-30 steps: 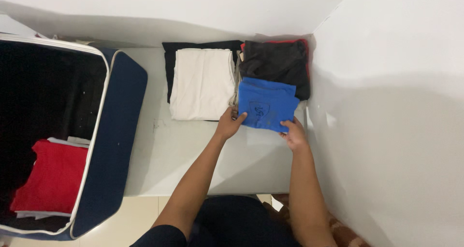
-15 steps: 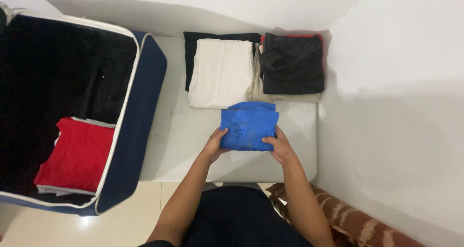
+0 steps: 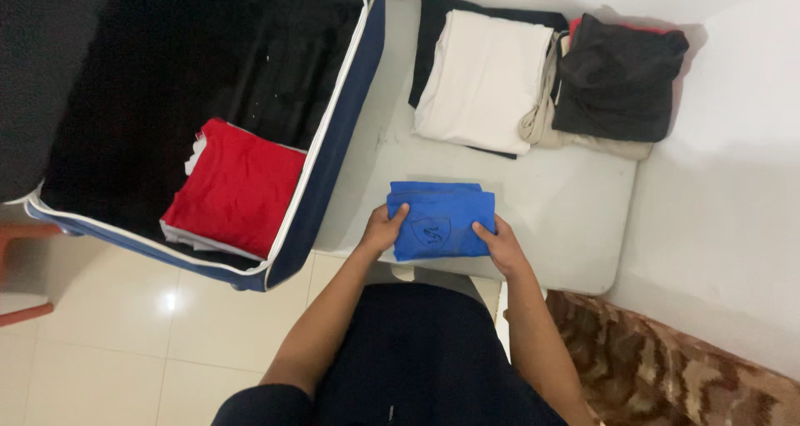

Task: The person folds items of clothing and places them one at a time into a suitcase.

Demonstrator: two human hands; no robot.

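Open navy fabric suitcase (image 3: 329,167) with white piping beside the white table's (image 3: 575,226) left edge, a folded red shirt (image 3: 237,184) inside. Folded cream (image 3: 483,80) and dark grey garments (image 3: 617,80) along the table's far edge. Folded blue shirt (image 3: 442,222) near the front edge, left hand (image 3: 382,230) and right hand (image 3: 502,247) clamped on its sides.

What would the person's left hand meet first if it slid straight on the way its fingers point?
Probably the folded cream garment: the left hand grips the blue shirt, fingers aimed up-right across bare table.
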